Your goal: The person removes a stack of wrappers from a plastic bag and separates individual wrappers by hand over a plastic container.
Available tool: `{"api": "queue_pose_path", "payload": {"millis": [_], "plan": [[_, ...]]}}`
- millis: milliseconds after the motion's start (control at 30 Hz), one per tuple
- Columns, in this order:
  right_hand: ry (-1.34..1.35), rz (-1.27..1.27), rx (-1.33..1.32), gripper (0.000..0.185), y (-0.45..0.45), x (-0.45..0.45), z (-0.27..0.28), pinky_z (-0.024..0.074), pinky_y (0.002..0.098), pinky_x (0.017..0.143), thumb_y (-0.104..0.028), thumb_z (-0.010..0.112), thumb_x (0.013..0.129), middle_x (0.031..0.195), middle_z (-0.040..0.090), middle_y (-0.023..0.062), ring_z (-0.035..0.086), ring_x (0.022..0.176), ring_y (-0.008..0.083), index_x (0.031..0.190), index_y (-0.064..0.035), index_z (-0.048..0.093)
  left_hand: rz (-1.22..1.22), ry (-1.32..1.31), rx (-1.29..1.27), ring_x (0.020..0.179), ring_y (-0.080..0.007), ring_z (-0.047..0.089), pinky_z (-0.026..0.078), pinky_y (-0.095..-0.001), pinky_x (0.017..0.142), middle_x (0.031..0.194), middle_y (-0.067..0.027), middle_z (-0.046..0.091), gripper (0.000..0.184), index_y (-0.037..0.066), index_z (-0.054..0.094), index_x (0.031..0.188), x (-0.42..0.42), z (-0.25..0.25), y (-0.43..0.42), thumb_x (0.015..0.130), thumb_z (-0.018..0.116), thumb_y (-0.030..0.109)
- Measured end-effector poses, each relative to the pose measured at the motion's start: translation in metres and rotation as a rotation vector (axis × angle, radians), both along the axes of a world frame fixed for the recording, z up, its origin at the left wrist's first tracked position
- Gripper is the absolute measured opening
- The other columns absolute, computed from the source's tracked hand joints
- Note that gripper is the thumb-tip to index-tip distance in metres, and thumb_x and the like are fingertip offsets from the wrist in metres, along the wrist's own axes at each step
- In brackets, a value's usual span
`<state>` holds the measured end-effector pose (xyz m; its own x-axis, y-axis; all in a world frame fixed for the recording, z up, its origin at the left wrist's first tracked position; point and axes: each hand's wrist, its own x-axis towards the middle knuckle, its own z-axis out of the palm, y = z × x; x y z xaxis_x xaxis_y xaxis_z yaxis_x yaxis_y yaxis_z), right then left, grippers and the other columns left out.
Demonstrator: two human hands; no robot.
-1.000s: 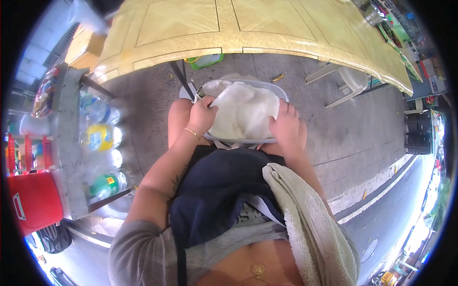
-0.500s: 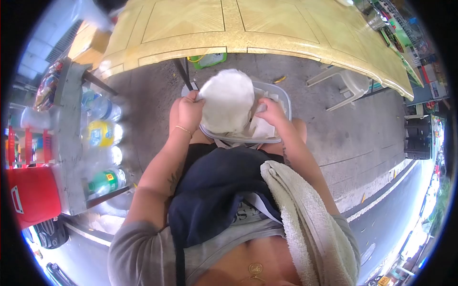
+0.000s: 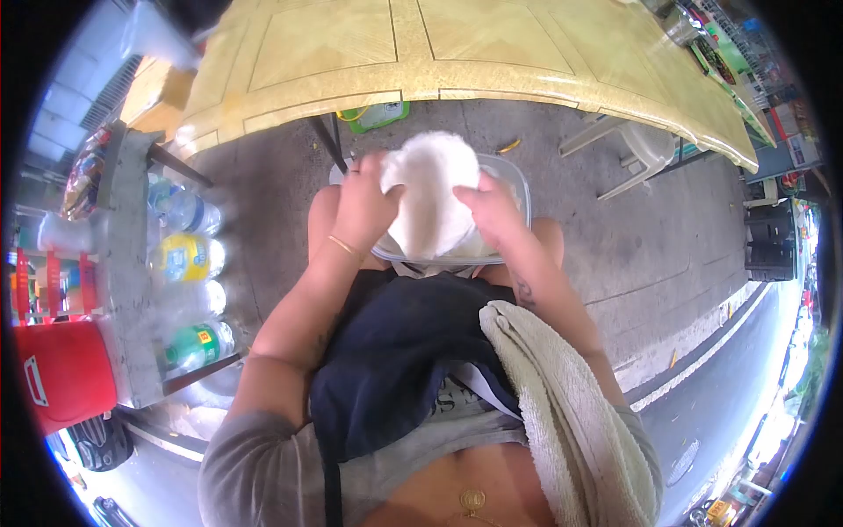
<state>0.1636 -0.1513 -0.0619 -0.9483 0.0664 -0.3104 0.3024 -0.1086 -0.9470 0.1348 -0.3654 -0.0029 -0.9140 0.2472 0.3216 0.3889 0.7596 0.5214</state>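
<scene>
A white, roundish, soft flat piece (image 3: 435, 193) is held up over a clear plastic tub (image 3: 520, 189) on my lap. Its middle is creased. Closed on its left edge is my left hand (image 3: 369, 195), thumb in front. On the opposite edge, my right hand (image 3: 493, 209) pinches it with the thumb over the front. The piece covers most of the tub's inside, so what lies beneath is largely hidden. A light towel (image 3: 562, 395) hangs over my right shoulder.
A yellow patterned table (image 3: 492, 39) spans the front. Left stands a grey bench (image 3: 132, 290) with bottles (image 3: 186, 256) beside it and a red cooler (image 3: 66, 373). A white plastic chair (image 3: 645, 149) and green container (image 3: 378, 116) are under the table.
The white piece was lifted at its left edge from the tub. My right hand has since moved from inside the tub to the piece's right edge, and the piece has creased.
</scene>
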Motion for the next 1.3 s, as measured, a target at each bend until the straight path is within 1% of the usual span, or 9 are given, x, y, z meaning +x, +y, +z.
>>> {"api": "queue_pose_path", "payload": {"millis": [100,200,300,400,600,900,1000,1133,1300], "plan": [[0.027,0.159,0.012,0.057,-0.020,0.014,0.014,0.0512,0.0318,0.090,0.003,0.063,0.084,0.117,0.064,0.0057,0.061,0.107,0.0180,0.139,-0.0039,0.051,-0.200,-0.417,0.341,0.085,-0.0321,0.071,0.056,-0.0391,0.075,0.100,-0.0232,0.070,0.046,-0.002,0.062,0.115,0.006,-0.027,0.017,0.082,0.078,0.025],[0.046,0.325,-0.127,0.071,-0.030,0.027,0.023,0.0495,0.0318,0.092,0.003,0.057,0.086,0.134,0.054,0.0045,0.056,0.115,0.0165,0.153,-0.0064,0.035,-0.142,-0.512,0.421,0.076,-0.0307,0.070,0.056,-0.0395,0.072,0.100,-0.0228,0.070,0.042,-0.004,0.065,0.106,0.017,-0.028,0.027,0.084,0.078,0.030],[0.010,0.296,-0.354,0.077,-0.026,0.033,0.037,0.0499,0.0331,0.092,0.004,0.057,0.088,0.144,0.047,0.0047,0.056,0.117,0.0171,0.157,-0.0085,0.027,-0.104,-0.541,0.425,0.071,-0.0247,0.069,0.057,-0.0364,0.070,0.094,-0.0171,0.071,0.033,-0.004,0.066,0.096,0.016,-0.030,0.023,0.090,0.072,0.028],[0.015,0.283,-0.387,0.078,-0.023,0.032,0.030,0.0495,0.0311,0.096,-0.001,0.057,0.090,0.149,0.046,0.0105,0.055,0.123,0.0180,0.159,-0.0105,0.023,-0.123,-0.873,0.742,0.084,-0.0168,0.067,0.058,-0.0306,0.072,0.093,-0.0101,0.067,0.020,-0.006,0.066,0.096,0.018,-0.017,0.019,0.093,0.065,0.013],[0.040,0.236,-0.240,0.074,-0.026,0.033,0.026,0.0499,0.0371,0.099,-0.003,0.065,0.089,0.151,0.042,0.0116,0.053,0.127,0.0225,0.154,-0.0081,0.030,-0.088,-1.142,1.057,0.085,-0.0205,0.067,0.059,-0.0330,0.077,0.096,-0.0105,0.066,0.018,-0.007,0.066,0.103,0.016,-0.028,0.013,0.096,0.060,0.009],[0.224,0.130,0.160,0.081,-0.040,0.031,0.012,0.0485,0.0392,0.100,-0.009,0.076,0.082,0.146,0.045,0.0193,0.052,0.129,0.0277,0.149,-0.0053,0.031,-0.103,-1.271,1.064,0.089,-0.0206,0.067,0.057,-0.0342,0.081,0.101,-0.0100,0.066,0.023,-0.005,0.065,0.108,0.015,-0.029,0.010,0.099,0.059,0.015],[0.037,0.196,0.302,0.088,-0.048,0.032,0.054,0.0472,0.0397,0.101,-0.009,0.077,0.080,0.145,0.045,0.0217,0.050,0.131,0.0312,0.151,-0.0015,0.026,-0.112,-1.264,1.155,0.080,-0.0178,0.067,0.059,-0.0323,0.076,0.109,-0.0112,0.065,0.023,-0.002,0.066,0.105,0.012,-0.032,0.009,0.099,0.062,0.020],[0.432,0.231,0.622,0.096,-0.059,0.033,0.007,0.0462,0.0406,0.103,-0.010,0.077,0.079,0.145,0.045,0.0253,0.050,0.131,0.0373,0.154,0.0028,0.018,-0.170,-0.851,0.684,0.084,-0.0166,0.065,0.057,-0.0310,0.075,0.093,-0.0073,0.066,0.021,-0.002,0.065,0.096,0.019,-0.004,0.015,0.099,0.061,0.019],[0.138,0.287,0.229,0.086,-0.050,0.038,0.046,0.0471,0.0384,0.100,-0.019,0.074,0.087,0.137,0.053,0.0216,0.055,0.125,0.0321,0.155,-0.0039,0.024,-0.106,-1.092,1.060,0.083,-0.0156,0.065,0.057,-0.0314,0.075,0.089,-0.0054,0.066,0.015,0.000,0.066,0.092,0.011,-0.020,0.005,0.098,0.060,0.013]]}}
